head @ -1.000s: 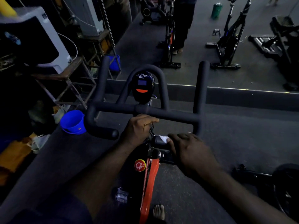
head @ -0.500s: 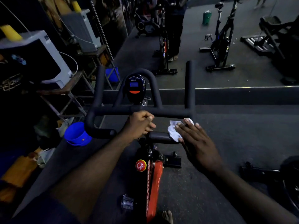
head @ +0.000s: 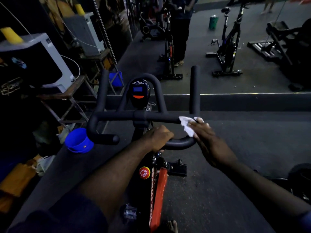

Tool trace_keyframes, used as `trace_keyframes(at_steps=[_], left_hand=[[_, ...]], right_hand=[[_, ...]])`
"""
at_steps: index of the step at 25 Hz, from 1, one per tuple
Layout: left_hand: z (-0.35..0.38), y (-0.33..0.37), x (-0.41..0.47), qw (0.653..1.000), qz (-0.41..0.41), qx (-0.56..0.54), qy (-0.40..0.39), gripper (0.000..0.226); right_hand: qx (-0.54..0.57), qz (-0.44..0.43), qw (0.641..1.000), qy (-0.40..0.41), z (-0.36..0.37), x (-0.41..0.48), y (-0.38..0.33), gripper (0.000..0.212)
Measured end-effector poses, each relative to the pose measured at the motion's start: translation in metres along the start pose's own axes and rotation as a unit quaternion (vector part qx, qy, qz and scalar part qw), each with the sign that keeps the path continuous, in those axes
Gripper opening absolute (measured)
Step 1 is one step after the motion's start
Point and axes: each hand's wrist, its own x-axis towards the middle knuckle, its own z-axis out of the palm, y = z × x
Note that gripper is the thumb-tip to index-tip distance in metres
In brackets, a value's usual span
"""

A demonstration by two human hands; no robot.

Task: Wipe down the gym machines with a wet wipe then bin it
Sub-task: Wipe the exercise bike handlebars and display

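Observation:
A spin bike with black handlebars (head: 117, 116) and an orange frame (head: 158, 192) stands right in front of me. Its small console (head: 139, 91) sits at the bar's centre. My left hand (head: 159, 137) grips the near curved grip of the bar. My right hand (head: 208, 142) presses a crumpled white wet wipe (head: 186, 126) against the right bend of the handlebar, fingers fairly straight over it.
A blue bucket (head: 78, 141) sits on the floor at left, below a rusty metal stand (head: 67, 96) with a grey box. A big mirror ahead reflects other bikes (head: 227, 46) and a green bin (head: 213, 22). A dark wheel (head: 301, 179) lies at right.
My right hand has slid the wipe from the near grip up and right to the bar's right bend. My left hand shifted onto the near curved grip. The view tilted slightly.

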Motion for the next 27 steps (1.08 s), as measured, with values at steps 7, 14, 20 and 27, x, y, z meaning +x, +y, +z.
trace_keyframes(at_steps=[7,14,20,27], left_hand=[[-0.007,0.006,-0.002,0.999,0.030,0.006,-0.019,0.019],[-0.008,0.009,-0.001,0.997,-0.039,-0.061,-0.026,0.066],[-0.009,0.016,-0.007,0.996,-0.033,-0.081,-0.001,0.059],[-0.012,0.013,-0.009,0.995,-0.042,-0.086,0.011,0.066]], right_hand=[[-0.011,-0.037,0.999,-0.036,-0.024,0.015,0.005,0.041],[-0.042,-0.005,0.998,-0.048,-0.036,0.035,-0.031,0.051],[-0.085,-0.249,0.933,-0.247,0.002,0.130,-0.011,0.050],[-0.111,-0.256,0.946,-0.164,-0.005,0.145,-0.028,0.052]])
